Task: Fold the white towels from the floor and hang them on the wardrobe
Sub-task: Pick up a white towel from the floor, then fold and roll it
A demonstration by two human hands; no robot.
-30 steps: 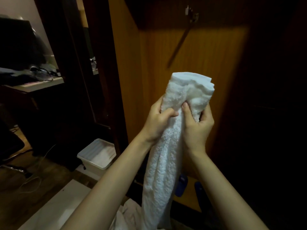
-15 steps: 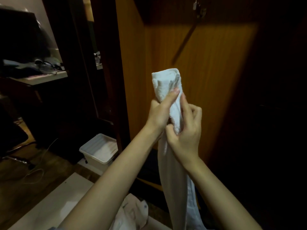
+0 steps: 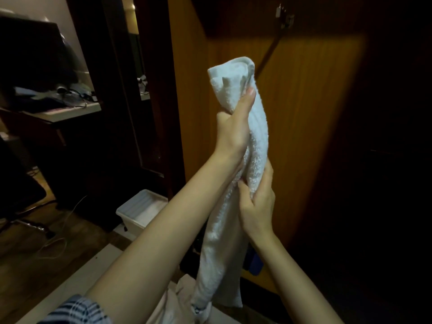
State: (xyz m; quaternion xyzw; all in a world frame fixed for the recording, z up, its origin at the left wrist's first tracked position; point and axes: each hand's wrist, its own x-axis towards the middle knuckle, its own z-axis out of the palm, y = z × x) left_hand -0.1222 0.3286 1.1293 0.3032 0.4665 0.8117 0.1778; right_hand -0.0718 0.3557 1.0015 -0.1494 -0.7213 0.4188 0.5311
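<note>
A white terry-cloth towel (image 3: pixel 256 141), gathered lengthwise into a long narrow bundle, hangs upright in front of the orange-brown wooden wardrobe panel (image 3: pixel 304 136), held clear of the floor. The left hand (image 3: pixel 233 127) grips it near the top, fingers wrapped round the cloth and thumb pressed against the bunched upper end; the right hand (image 3: pixel 257 202) clasps it lower down, thumb on the near side and fingers curled behind. The bottom end dangles just above a crumpled pale cloth (image 3: pixel 177 302) lying low and near. By my judgement the folding step is in hand: the towel is narrowed but not yet doubled over or squared. The next move probably calls for the right hand to slide down and bring the lower end up, then a reach to the small metal hook (image 3: pixel 284 16) high on the wardrobe panel.
</note>
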